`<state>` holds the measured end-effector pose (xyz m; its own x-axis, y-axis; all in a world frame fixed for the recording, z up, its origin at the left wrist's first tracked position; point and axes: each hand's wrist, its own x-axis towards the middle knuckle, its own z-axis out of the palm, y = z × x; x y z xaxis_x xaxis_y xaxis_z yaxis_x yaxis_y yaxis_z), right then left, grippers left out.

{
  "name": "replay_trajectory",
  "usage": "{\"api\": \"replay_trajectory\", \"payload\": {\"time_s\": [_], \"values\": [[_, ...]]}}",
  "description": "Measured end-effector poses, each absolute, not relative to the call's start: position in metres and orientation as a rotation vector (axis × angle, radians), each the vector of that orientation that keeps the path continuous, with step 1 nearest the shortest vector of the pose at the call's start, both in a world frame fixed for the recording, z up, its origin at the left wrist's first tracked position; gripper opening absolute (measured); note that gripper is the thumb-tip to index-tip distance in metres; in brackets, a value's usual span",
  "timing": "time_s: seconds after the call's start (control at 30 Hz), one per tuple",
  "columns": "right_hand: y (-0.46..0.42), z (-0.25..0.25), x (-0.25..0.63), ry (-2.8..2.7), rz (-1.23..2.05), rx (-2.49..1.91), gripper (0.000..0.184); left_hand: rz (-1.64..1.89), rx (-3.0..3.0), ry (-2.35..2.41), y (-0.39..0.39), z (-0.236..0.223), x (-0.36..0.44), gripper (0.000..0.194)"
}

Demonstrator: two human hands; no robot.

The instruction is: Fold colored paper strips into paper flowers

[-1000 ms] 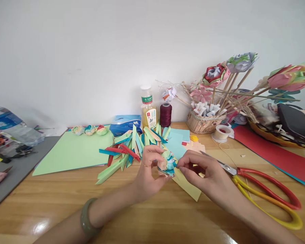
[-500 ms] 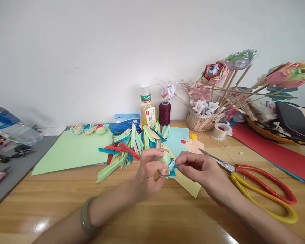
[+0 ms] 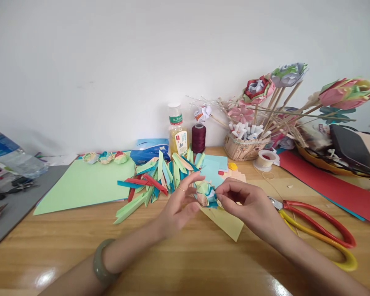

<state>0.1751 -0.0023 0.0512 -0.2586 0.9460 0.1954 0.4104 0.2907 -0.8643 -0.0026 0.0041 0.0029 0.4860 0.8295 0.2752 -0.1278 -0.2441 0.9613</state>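
Note:
A small paper flower (image 3: pixel 205 194) of green, blue and peach folds is held up between my two hands. My right hand (image 3: pixel 242 201) pinches its blue edge between thumb and fingertips. My left hand (image 3: pixel 181 203) is on the flower's left side, its fingers apart and slightly curved, off the paper or barely touching it. Below the flower a yellow paper sheet (image 3: pixel 226 224) lies on the table. Just beyond my left hand is a heap of folded paper strips (image 3: pixel 160 176) in green, red, blue and peach. Large scissors (image 3: pixel 320 218) with red and yellow handles lie beside my right forearm.
Three small paper flowers (image 3: pixel 105 157) rest on the green sheet (image 3: pixel 86 185) at left. Behind stand a tissue pack (image 3: pixel 149 151), a bottle (image 3: pixel 178 135), a dark thread spool (image 3: pixel 199 139) and a basket (image 3: pixel 247 149) of paper flowers. Red paper (image 3: pixel 327 187) lies at right.
My left hand has loosened its grip on the paper flower and its fingers have spread away to the left. The right hand keeps its pinch on the flower.

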Motion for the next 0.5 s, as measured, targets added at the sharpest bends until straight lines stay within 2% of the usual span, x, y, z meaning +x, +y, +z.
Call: {"api": "replay_trajectory", "payload": {"time_s": [0.07, 0.2, 0.3, 0.5], "values": [[-0.003, 0.05, 0.177, -1.916, 0.684, -1.192, 0.014, 0.932, 1.421, 0.628, 0.007, 0.003, -0.003, 0.049], [-0.004, 0.041, 0.18, -2.069, 0.133, -1.043, 0.012, 0.907, 1.309, 0.665, 0.011, -0.001, 0.0, 0.063], [-0.004, 0.031, 0.184, -2.159, -0.262, -0.966, 0.009, 0.962, 1.314, 0.684, 0.011, -0.001, 0.002, 0.054], [-0.006, 0.027, 0.189, -2.233, -0.535, -0.842, 0.015, 1.0, 1.201, 0.626, 0.01, 0.003, 0.002, 0.049]]}}
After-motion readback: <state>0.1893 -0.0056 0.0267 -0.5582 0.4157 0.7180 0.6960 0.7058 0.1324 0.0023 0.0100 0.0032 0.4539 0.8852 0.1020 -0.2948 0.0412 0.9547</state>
